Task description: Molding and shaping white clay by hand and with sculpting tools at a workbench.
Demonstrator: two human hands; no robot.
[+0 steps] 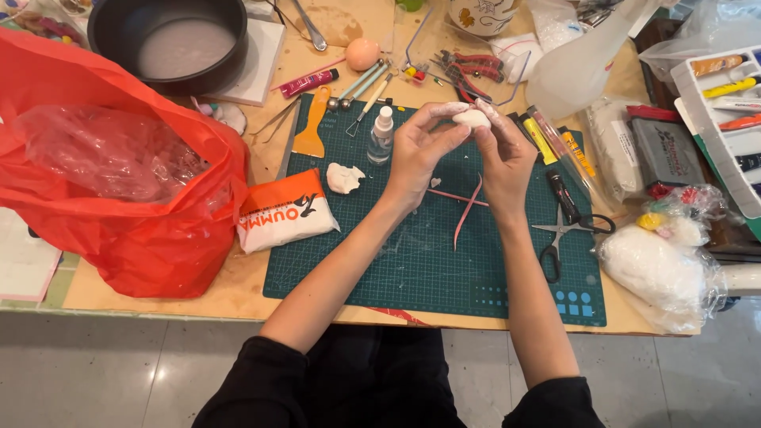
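The white clay lump (pixel 472 119) is half hidden by the fingers (pixel 444 111). The black pot (pixel 170 40) and white tray (pixel 725 127) are cut off by the picture's edges.

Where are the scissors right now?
In the head view, the black-handled scissors lie on the right part of the green cutting mat, right of the right hand and beside the clear bag of white material.

Bright, even overhead light; soft short shadows lie under both forearms. Glare sits on the red plastic bag (pixel 119 158) left of the hands. Edges bow slightly; focus is sharp.
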